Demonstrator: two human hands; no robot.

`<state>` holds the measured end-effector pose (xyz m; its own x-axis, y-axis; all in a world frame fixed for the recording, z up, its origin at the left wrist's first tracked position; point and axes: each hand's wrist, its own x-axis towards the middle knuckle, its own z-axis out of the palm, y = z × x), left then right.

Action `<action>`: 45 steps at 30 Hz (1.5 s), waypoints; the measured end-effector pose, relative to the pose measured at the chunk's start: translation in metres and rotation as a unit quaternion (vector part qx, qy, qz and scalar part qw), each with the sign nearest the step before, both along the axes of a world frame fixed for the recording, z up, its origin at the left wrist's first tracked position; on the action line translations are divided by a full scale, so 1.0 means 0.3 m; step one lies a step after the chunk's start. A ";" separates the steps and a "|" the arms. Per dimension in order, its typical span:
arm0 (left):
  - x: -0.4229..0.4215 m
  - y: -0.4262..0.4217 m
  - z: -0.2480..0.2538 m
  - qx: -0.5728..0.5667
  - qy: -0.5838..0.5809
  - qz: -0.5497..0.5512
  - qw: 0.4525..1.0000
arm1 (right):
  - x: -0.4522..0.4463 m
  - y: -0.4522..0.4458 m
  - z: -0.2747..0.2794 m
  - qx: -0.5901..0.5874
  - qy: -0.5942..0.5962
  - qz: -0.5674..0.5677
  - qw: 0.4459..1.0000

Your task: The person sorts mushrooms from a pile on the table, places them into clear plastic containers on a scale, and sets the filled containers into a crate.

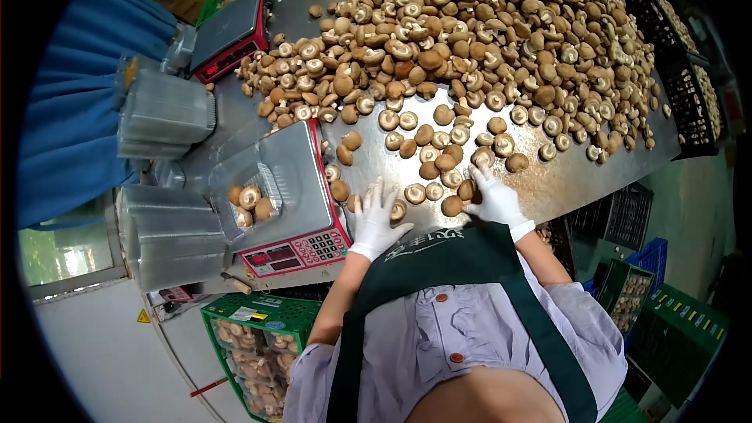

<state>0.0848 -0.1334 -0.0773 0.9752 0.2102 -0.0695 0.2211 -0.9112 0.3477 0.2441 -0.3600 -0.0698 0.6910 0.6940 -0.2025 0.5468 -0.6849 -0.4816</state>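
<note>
Both hands wear white gloves and rest at the near edge of the steel table. My left hand (pixel 376 220) is open with fingers spread, between the scale and the loose mushrooms; a shiitake mushroom (pixel 399 209) lies against its thumb side. My right hand (pixel 495 199) is also open, its thumb and fingers apart around a brown-capped mushroom (pixel 467 189), not visibly closed on it. On the red-edged digital scale (pixel 315 188) at the left sits a clear plastic tray (pixel 270 186) holding several mushrooms. More single mushrooms lie scattered in front of both hands.
A large mushroom pile (pixel 486 31) covers the far table. A second scale (pixel 229 31) and stacked clear trays (pixel 166 110) stand at the left. Black crates (pixel 695 102) of mushrooms line the right. Below the table, a green crate (pixel 262 309) holds packed mushrooms.
</note>
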 end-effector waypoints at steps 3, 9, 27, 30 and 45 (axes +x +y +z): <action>0.046 -0.036 -0.102 0.049 -0.028 -0.045 0.997 | -0.050 0.020 -0.085 0.000 0.039 0.001 0.999; 0.225 0.020 -0.111 0.022 -0.152 -0.012 0.988 | -0.030 0.128 -0.068 0.091 0.017 -0.034 0.995; 0.550 0.144 -0.067 0.087 0.070 0.010 0.994 | 0.520 0.365 -0.053 -0.006 -0.273 -0.021 0.962; 0.467 0.122 -0.077 0.025 -0.034 -0.038 0.998 | 0.422 0.348 -0.063 0.014 -0.260 0.050 0.964; 0.203 0.066 -0.020 -0.005 -0.090 -0.009 0.996 | 0.196 0.192 0.052 0.267 0.126 0.042 0.955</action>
<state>0.1457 -0.1136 -0.0833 0.9755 0.1932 0.1056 0.1383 -0.9108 0.3889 0.3029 -0.3023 -0.0542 0.6046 0.7954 0.0426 0.4097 -0.2647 -0.8730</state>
